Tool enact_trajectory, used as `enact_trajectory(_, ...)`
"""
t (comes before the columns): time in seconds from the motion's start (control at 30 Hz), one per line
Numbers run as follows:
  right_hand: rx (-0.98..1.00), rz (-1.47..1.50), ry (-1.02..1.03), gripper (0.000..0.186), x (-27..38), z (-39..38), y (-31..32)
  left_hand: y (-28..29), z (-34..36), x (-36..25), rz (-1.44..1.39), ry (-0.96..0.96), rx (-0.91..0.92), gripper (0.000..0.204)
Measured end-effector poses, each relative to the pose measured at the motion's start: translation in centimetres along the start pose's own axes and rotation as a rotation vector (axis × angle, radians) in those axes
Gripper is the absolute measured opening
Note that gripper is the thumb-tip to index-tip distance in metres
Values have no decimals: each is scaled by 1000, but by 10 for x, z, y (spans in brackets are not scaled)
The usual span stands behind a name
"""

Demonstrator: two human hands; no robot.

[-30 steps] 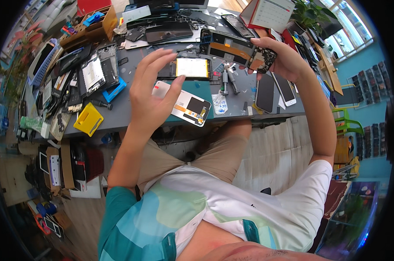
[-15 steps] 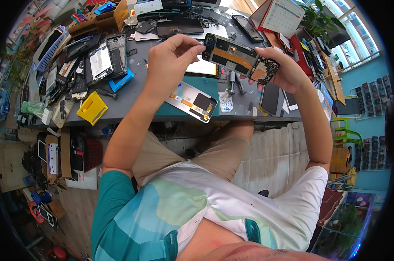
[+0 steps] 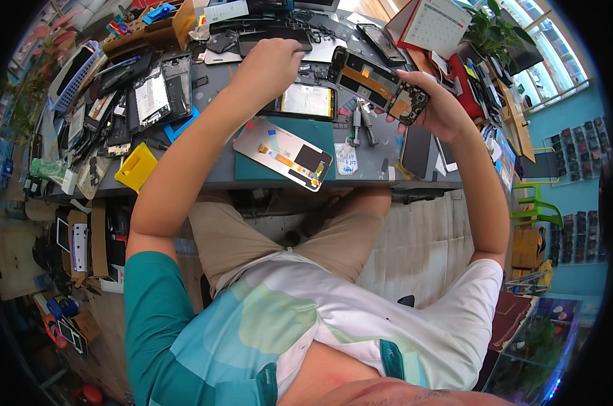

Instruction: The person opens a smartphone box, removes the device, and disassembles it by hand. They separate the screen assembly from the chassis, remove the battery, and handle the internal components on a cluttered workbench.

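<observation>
My right hand grips the lower end of an opened phone frame, which is tilted above the desk. An orange ribbon cable runs along its inside, and a bare circuit board shows near my fingers. My left hand is above the back of the desk, over a dark phone. Its fingers are bent together, and whatever they may hold is hidden. On a green mat below lies a phone screen, silver back up, with its own ribbon cable. Behind it sits an opened phone with a pale battery.
Two screwdrivers stand beside the mat, near a dark phone. Phone parts are heaped at the left, by a yellow holder. A desk calendar and a red case are at the back right.
My left hand has left the top end of the phone frame and moved up and away toward the back of the desk. My right hand still holds the frame, shifted slightly.
</observation>
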State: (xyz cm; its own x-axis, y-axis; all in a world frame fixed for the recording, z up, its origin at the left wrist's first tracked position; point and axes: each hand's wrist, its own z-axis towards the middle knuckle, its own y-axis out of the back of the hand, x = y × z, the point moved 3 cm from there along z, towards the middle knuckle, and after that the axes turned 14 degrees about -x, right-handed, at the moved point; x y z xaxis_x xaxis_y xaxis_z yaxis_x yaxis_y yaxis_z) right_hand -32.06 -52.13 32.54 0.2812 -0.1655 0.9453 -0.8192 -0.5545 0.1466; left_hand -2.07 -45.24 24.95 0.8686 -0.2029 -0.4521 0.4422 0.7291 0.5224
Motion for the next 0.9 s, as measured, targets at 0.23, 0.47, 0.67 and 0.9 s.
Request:
enact_trajectory(0.23, 35, 20, 8, 62, 0, -3, -6, 1, 12, -38, -545, 200, 93, 35)
enact_trajectory(0.47, 124, 123, 15, 61, 1, -1, -15, -22, 6, -22, -928, 376, 3, 28)
enact_trajectory(0.67, 98, 269, 4, 59, -3, 10, -26, -47, 15, -22, -881, 457, -174, 29)
enact_trajectory(0.9, 102, 282, -22, 61, -7, 26, -23, -65, 32, -18, -399, 288, -213, 32)
